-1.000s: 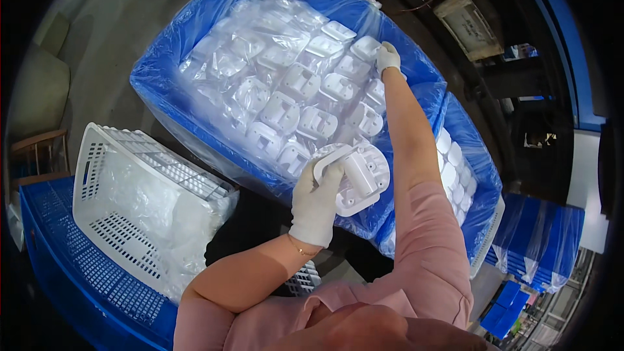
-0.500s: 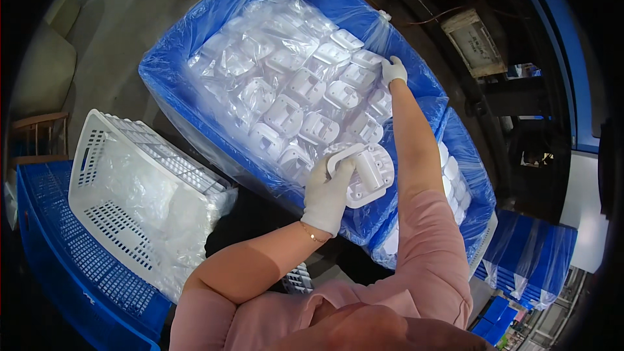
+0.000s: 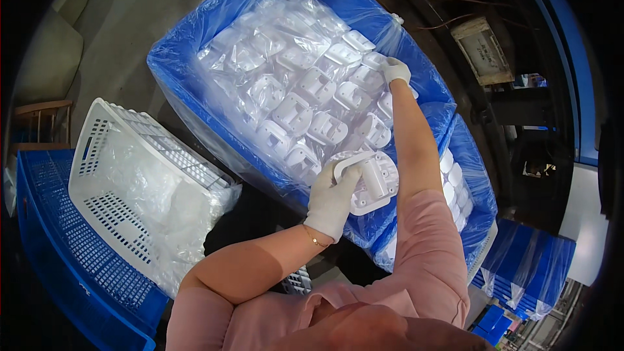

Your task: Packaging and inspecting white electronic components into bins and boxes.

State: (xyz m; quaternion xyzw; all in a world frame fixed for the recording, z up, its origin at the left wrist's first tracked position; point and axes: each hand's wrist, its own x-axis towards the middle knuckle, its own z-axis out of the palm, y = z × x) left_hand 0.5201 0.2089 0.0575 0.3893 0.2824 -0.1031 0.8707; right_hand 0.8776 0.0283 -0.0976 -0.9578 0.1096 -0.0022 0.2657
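My left hand (image 3: 330,203), in a white glove, grips a white molded plastic part (image 3: 373,179) by its curved rim. The part has a raised cylinder and small holes on the side facing me. It is held over the near edge of a blue crate (image 3: 184,68) lined with clear film. My right hand (image 3: 396,71), gloved too, reaches to the crate's right side with bent fingers against a white part there. Its fingertips are partly hidden, so what it holds is unclear. Rows of similar white parts (image 3: 316,86) lie in the crate under and among clear film.
A white perforated basket (image 3: 117,214) with clear film inside stands tilted at left, beside a blue perforated crate (image 3: 71,214). A second blue film-lined crate (image 3: 478,156) with white pieces adjoins at right. Stacked blue crates (image 3: 530,260) stand beyond it. A wooden box (image 3: 482,51) sits at upper right.
The view has shifted slightly. My left hand still holds the plastic part, turned a little. My right hand stays at the crate's right side, its fingers now lower over the parts.
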